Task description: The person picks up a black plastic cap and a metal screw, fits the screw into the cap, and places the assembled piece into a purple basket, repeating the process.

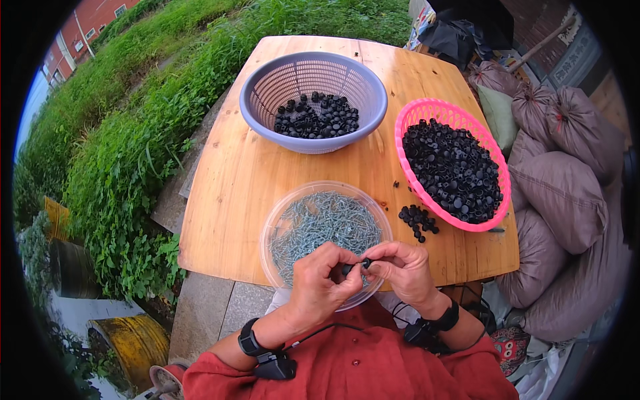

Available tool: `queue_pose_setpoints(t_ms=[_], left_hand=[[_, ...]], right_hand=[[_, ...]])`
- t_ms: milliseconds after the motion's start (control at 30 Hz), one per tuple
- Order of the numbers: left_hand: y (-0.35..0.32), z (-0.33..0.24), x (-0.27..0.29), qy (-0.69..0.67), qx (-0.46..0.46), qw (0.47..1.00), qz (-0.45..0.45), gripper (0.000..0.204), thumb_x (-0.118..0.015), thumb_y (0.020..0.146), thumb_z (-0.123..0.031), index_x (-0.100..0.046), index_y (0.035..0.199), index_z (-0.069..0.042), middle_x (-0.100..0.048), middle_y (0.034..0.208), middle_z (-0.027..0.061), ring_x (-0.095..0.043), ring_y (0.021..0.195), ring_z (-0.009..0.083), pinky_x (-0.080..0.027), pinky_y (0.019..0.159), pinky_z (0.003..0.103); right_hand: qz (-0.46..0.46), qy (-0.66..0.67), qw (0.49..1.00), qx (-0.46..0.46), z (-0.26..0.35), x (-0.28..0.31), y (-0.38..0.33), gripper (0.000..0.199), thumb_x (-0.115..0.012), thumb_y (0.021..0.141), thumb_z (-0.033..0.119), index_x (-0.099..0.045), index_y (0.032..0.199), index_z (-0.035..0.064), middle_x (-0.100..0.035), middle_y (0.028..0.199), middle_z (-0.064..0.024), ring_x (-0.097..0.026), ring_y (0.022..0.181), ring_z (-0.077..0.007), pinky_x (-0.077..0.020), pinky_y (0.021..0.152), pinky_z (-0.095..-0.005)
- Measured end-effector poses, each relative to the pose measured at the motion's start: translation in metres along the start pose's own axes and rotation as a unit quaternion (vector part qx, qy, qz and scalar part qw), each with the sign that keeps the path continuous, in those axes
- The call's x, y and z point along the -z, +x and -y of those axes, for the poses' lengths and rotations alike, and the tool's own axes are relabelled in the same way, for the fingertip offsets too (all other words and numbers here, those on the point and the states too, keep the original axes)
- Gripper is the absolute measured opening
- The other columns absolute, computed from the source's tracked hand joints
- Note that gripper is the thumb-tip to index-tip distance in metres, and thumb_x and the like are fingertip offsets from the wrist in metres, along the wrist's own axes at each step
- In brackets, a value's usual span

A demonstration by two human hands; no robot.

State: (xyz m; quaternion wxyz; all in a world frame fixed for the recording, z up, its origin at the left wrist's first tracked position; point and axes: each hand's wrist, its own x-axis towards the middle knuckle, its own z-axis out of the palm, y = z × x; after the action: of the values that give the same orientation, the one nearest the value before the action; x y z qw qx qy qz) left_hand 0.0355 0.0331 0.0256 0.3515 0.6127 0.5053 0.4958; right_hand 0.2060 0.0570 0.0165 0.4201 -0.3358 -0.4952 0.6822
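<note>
Over the near edge of a clear round tub full of silvery screws, my two hands meet at the fingertips. My left hand is closed, pinching a small black plastic cap between thumb and fingers. Right beside it, my right hand pinches another small black piece, which looks like a cap of the same kind. The two pieces are close together; whether a screw sits between them is too small to tell. To the right of the tub lies a loose heap of black caps.
A purple-grey basket with black caps stands at the back of the wooden table. At the right, a pink basket holds many more. Stuffed brown sacks crowd the table's right side; green plants grow at the left.
</note>
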Motion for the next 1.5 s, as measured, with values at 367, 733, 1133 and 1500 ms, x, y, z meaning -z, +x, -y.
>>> queue_pose_setpoints(t_ms=[367,733,1133,1500], left_hand=[[-0.003,0.011,-0.003,-0.107,0.103,0.989,0.028,0.004,-0.061,0.076,0.001,-0.057,0.079,0.000,-0.058,0.070,0.0024,-0.053,0.057,0.0038,-0.042,0.048,0.018],[-0.004,0.007,-0.008,0.007,-0.074,0.997,-0.019,0.010,-0.063,0.073,0.004,-0.058,0.080,0.000,-0.057,0.074,0.0063,-0.056,0.057,0.0089,-0.045,0.049,0.021],[-0.002,0.024,-0.008,-0.179,0.079,0.980,0.017,0.006,-0.059,0.082,0.001,-0.059,0.088,0.001,-0.053,0.080,0.0029,-0.051,0.058,0.0054,-0.041,0.050,0.018],[-0.005,0.023,-0.006,-0.248,0.103,0.962,0.043,0.011,-0.059,0.083,-0.001,-0.057,0.093,0.003,-0.053,0.083,0.0032,-0.053,0.064,0.0071,-0.045,0.055,0.020]], right_hand=[[-0.002,0.034,0.999,0.002,-0.009,0.000,-0.002,0.014,-0.058,0.083,-0.001,-0.059,0.096,-0.0030,-0.063,0.084,-0.0080,-0.060,0.071,-0.0111,-0.0506,0.066,-0.0225],[-0.041,0.060,0.997,0.029,-0.021,-0.006,-0.001,0.010,-0.059,0.085,0.004,-0.059,0.094,-0.0005,-0.061,0.080,-0.0050,-0.056,0.069,-0.0095,-0.0483,0.063,-0.0219],[-0.047,0.058,0.997,-0.019,-0.018,-0.006,0.000,0.018,-0.054,0.088,0.007,-0.058,0.103,-0.0020,-0.062,0.081,-0.0082,-0.060,0.070,-0.0116,-0.0503,0.065,-0.0227],[-0.064,-0.015,0.998,0.015,-0.012,-0.008,-0.001,0.018,-0.058,0.083,-0.001,-0.059,0.102,-0.0036,-0.063,0.080,-0.0086,-0.061,0.068,-0.0112,-0.0507,0.060,-0.0208]])
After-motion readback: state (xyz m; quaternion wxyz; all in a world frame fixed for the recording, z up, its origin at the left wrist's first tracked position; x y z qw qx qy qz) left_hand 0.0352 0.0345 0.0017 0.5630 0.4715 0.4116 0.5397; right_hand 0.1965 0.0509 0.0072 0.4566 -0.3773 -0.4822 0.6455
